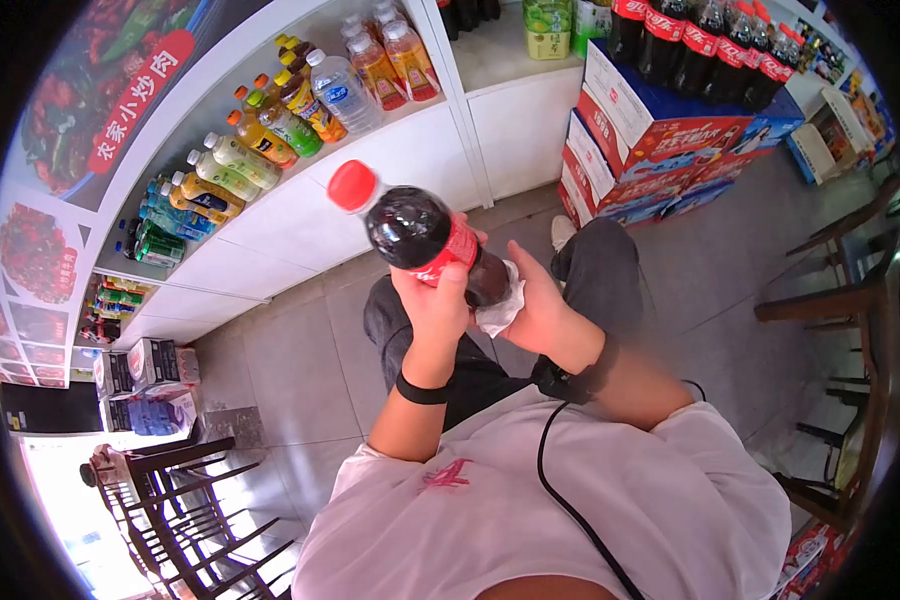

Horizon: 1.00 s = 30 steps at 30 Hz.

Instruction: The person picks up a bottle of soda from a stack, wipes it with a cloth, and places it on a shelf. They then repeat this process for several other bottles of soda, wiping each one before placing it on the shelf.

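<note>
In the head view a cola bottle (406, 222) with a red cap and red label is held tilted in front of my body, its cap pointing to the upper left. My left hand (434, 312) is closed around the label area. White tissue (504, 308) lies against the bottle's base, and my right hand (542, 312) holds it there, fingers partly hidden behind. Dark liquid fills the bottle.
Ahead on the left, a white shelf (370, 170) carries several drink bottles. Stacked red and blue cartons (660, 140) with cola bottles on top stand at the upper right. Wooden chairs (175, 500) are at lower left, another wooden chair (840, 300) at right.
</note>
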Available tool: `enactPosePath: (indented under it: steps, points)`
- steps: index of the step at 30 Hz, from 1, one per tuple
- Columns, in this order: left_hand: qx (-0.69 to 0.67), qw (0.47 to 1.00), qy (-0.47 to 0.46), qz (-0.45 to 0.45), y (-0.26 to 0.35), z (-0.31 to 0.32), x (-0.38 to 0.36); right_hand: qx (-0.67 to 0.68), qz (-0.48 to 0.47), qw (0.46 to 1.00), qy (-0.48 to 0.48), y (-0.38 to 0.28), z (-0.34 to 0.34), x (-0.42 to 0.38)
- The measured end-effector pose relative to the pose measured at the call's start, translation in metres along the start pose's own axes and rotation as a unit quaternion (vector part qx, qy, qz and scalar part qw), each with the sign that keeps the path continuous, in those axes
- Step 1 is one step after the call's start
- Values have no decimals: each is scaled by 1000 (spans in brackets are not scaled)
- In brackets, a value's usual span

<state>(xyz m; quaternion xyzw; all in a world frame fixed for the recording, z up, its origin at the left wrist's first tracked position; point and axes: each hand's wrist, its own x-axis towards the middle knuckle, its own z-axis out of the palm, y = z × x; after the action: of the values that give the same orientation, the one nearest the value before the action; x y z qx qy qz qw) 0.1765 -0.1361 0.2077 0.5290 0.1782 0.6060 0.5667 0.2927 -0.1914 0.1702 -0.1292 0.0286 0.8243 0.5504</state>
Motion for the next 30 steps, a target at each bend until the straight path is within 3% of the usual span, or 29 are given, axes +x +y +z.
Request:
enactPosePath:
  steps: [3, 11, 16, 18, 20, 25, 28, 30]
  points:
    - [83, 996, 19, 0, -7, 7, -4, -91, -26, 989, 118, 3, 18, -4]
    - [181, 983, -9, -15, -21, -3, -5, -112, -14, 991, 72, -8, -19, 9]
    - [123, 982, -127, -68, -9, -2, 0, -144, -17, 984, 103, -19, -18, 9]
    - [80, 981, -126, -124, 0, 6, 0, -160, -7, 983, 90, -24, -13, 5]
    - [119, 979, -140, -93, -8, 1, 1, -173, 2, 982, 76, -26, -14, 2]
    - [113, 985, -87, -96, -12, 1, 5, -243, 5, 967, 75, -30, -28, 4]
    - [150, 986, -40, -66, -5, 4, 12, -325, -45, 934, 140, -37, -36, 5]
    - [186, 981, -12, -48, -6, 1, 17, -417, -141, 888, 132, -40, -30, 5]
